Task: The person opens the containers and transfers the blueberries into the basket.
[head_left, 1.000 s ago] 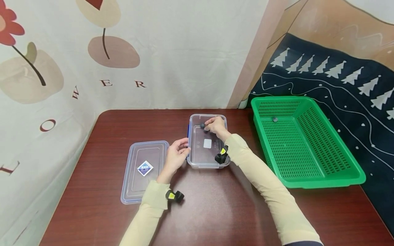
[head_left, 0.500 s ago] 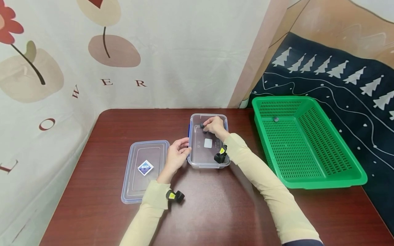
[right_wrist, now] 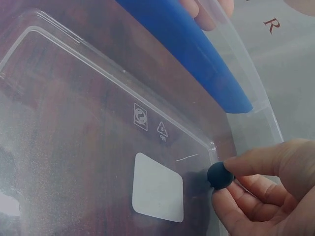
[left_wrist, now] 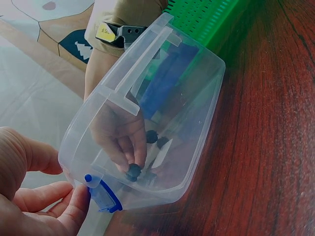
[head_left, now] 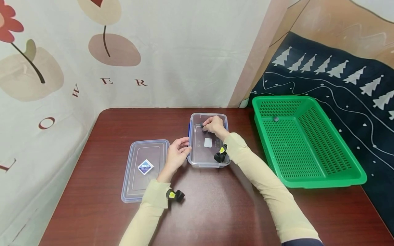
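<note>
A clear plastic box with blue latches stands on the table. Inside it, my right hand pinches a small dark ball between thumb and fingertips, close to the floor of the box. Another dark ball lies near those fingers in the left wrist view. My left hand rests its fairly straight fingers against the box's left side, beside a blue latch. A white square label shows at the bottom of the box.
The clear lid with a diamond sticker lies left of the box, beside my left hand. A green basket stands at the right, with one small greyish ball inside. Behind the brown table hangs a patterned cloth.
My right hand has shifted slightly left inside the box, its fingers closing in on the dark balls. My left hand stays against the box's side.
</note>
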Motion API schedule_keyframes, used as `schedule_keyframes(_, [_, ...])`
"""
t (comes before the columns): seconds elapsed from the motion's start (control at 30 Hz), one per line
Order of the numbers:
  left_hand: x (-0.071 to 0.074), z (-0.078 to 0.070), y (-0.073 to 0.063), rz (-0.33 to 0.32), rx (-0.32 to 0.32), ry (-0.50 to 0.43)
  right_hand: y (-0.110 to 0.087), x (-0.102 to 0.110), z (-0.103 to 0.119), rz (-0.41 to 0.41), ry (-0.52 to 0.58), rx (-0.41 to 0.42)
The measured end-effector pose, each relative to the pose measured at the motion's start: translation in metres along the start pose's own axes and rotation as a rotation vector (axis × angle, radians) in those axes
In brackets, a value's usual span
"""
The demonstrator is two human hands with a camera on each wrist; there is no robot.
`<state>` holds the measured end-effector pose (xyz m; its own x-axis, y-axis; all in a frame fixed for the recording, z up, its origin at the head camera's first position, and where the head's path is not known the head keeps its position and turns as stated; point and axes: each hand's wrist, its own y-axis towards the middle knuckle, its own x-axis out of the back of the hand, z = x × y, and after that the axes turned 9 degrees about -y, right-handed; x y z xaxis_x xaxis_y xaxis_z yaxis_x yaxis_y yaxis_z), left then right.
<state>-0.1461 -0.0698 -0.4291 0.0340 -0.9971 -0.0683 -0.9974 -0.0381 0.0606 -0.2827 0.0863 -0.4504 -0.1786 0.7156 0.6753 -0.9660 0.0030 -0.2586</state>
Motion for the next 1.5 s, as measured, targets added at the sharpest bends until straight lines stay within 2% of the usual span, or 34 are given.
schedule_keyframes(0.23, [0.0,-0.001,0.0,-0.003,-0.004,0.013,-0.003,0.008,0.005,0.047,0.05,-0.005])
schedule_keyframes(0.37, [0.0,-0.003,-0.001,-0.006,-0.003,0.024,-0.004,0.015,0.007,0.041,0.059,0.021])
schedule_keyframes(0.5, [-0.001,-0.003,-0.001,-0.007,0.0,0.033,-0.008,0.027,0.01,0.048,0.14,0.037])
schedule_keyframes(0.73, [-0.001,-0.004,-0.002,-0.008,0.004,0.041,-0.015,0.058,0.013,0.063,0.259,0.037])
schedule_keyframes(1.03, [-0.002,-0.004,-0.003,-0.009,-0.003,0.034,-0.023,0.103,0.006,0.026,0.322,0.008])
schedule_keyframes(1.5, [-0.002,-0.004,-0.002,-0.005,0.009,0.021,-0.047,0.17,-0.031,-0.056,0.478,0.065])
